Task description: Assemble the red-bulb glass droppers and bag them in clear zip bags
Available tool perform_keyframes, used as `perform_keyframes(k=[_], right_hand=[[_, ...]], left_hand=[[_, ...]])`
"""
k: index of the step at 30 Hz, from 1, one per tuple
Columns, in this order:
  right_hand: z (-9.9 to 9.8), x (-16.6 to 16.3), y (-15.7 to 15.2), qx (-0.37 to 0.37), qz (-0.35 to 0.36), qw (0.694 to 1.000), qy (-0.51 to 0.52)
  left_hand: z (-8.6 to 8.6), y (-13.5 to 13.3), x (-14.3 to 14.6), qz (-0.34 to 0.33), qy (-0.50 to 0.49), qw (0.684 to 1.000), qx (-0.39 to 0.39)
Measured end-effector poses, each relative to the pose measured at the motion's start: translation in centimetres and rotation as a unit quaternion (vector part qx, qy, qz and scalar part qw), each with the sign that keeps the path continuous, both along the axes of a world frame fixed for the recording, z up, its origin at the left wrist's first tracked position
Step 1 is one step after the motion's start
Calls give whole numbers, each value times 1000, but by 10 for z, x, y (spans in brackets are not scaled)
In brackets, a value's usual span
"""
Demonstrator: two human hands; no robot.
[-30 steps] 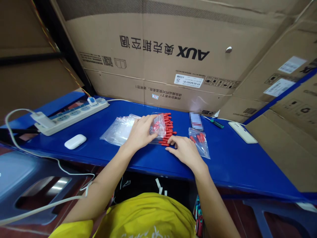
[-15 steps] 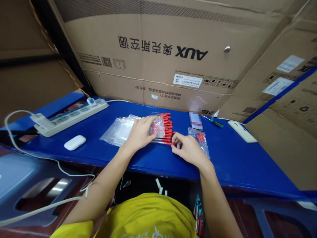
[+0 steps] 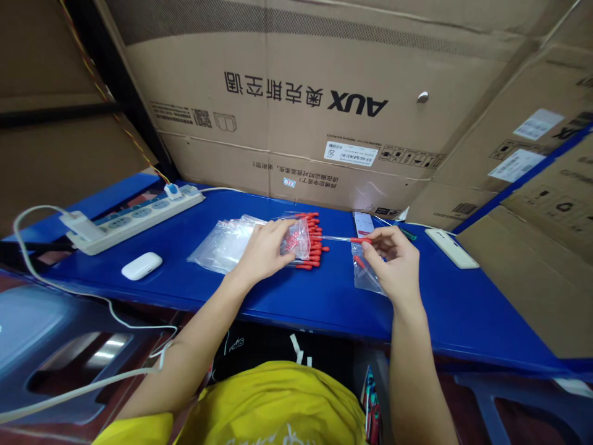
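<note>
My left hand (image 3: 264, 250) lies over a clear plastic bag (image 3: 299, 238), thumb and fingers gripping around it. Beneath this bag a bundle of thin rods with red ends (image 3: 315, 254) sticks out to the right. Between thumb and fingertips, my right hand (image 3: 393, 256) pinches one red-ended rod (image 3: 338, 238) by its red end. Its pale, shiny shaft points left, back toward the bundle. Under my right hand is a small clear bag (image 3: 368, 281) with red pieces inside, partly covered. More clear plastic bags (image 3: 217, 247) lie left of my left hand.
A power strip (image 3: 134, 219) with plugs and a white earbud case (image 3: 141, 266) are at left on the blue table (image 3: 287, 303). Behind my right hand are a phone (image 3: 364, 224) and a green-handled screwdriver (image 3: 407, 233). A pale slab-shaped device (image 3: 451, 248) lies right. Cardboard (image 3: 278, 136) walls the back.
My right hand has moved right and slightly back, drawing one red-ended rod out of the bundle. It now covers part of the small bag. My left hand has stayed on the bundle.
</note>
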State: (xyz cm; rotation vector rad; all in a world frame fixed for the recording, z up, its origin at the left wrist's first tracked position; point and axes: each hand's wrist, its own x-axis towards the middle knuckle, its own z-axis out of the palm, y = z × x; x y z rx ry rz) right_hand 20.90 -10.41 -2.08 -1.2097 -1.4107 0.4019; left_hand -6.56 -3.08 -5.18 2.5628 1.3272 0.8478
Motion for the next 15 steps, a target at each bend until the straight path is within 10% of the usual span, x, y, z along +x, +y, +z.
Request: perform_keyframes(k=[15], right_hand=[[-26, -65, 2, 30, 66, 986, -152]], left_hand=[[-5, -5, 5, -145, -8, 989, 35]])
